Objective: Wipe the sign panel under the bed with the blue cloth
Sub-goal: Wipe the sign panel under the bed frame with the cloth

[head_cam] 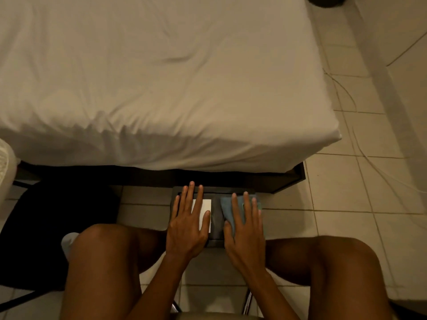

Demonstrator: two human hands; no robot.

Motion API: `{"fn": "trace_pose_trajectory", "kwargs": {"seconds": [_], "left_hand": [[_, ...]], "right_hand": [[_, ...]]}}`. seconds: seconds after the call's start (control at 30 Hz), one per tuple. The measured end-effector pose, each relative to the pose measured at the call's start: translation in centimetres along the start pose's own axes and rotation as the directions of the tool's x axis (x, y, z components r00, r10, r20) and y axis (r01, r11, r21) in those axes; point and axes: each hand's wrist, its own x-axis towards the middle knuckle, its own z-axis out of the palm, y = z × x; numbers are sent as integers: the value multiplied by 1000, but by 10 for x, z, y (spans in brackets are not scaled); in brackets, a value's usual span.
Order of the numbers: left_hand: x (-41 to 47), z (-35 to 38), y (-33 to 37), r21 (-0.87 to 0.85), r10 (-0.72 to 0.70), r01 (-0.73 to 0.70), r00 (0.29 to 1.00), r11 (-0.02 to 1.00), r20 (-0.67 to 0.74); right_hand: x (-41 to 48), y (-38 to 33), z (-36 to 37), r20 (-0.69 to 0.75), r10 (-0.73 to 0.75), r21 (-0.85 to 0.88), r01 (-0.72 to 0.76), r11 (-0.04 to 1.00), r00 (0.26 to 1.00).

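One dark panel [217,218] lies on the tiled floor [342,204] just below the bed [161,77] edge, between two bare knees. The left hand [187,225] lies flat, fingers spread, on one white card [204,211] on the panel. The right hand [246,229] presses one blue cloth [227,207] flat against the panel's right half, fingers extended, not clenched

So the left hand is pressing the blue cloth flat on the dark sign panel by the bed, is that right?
Not quite. The head view shows the right hand pressing the blue cloth flat on the dark sign panel by the bed. The left hand lies flat on the panel's white patch, without the cloth.
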Motion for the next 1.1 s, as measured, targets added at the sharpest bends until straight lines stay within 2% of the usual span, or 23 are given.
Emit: {"fn": "trace_pose_trajectory", "kwargs": {"seconds": [0.07, 0.17, 0.2, 0.37, 0.47, 0.57, 0.63, 0.73, 0.93, 1.1], "left_hand": [[-1, 0, 0, 1, 2, -2, 1000, 1000, 10], [2, 0, 2, 5, 11, -11, 1000, 1000, -5], [4, 0, 1, 13, 8, -7, 1000, 1000, -10], [-2, 1, -1, 10, -7, 7, 1000, 1000, -3], [1, 2, 7, 13, 7, -7, 1000, 1000, -3], [5, -1, 2, 13, 3, -3, 1000, 1000, 3], [1, -2, -2, 27, -8, 8, 1000, 1000, 8], [-2, -1, -1, 22, 6, -6, 1000, 1000, 7], [6, -2, 2, 22, -13, 13, 1000, 1000, -1], [-3, -1, 0, 11, -5, 5, 1000, 1000, 7]], "right_hand": [[4, 9, 1, -13, 39, 16, -39, 999, 999], [38, 2, -1, -85, 210, 37, -207, 978, 974], [44, -3, -1, -105, 226, 35, -223, 974, 969], [-10, 1, -2, 28, -26, -15, 27, 1000, 999], [15, 18, -7, -21, 71, 4, -71, 998, 997], [48, 3, -3, -62, 174, -2, -175, 985, 983], [27, -8, 0, -54, 103, -19, -104, 994, 993], [-14, -1, -3, 40, 4, 3, -4, 1000, 999], [42, -6, -1, -45, 130, 0, -130, 992, 991], [-18, -3, 1, 26, -3, 21, 3, 1000, 1000]]}}
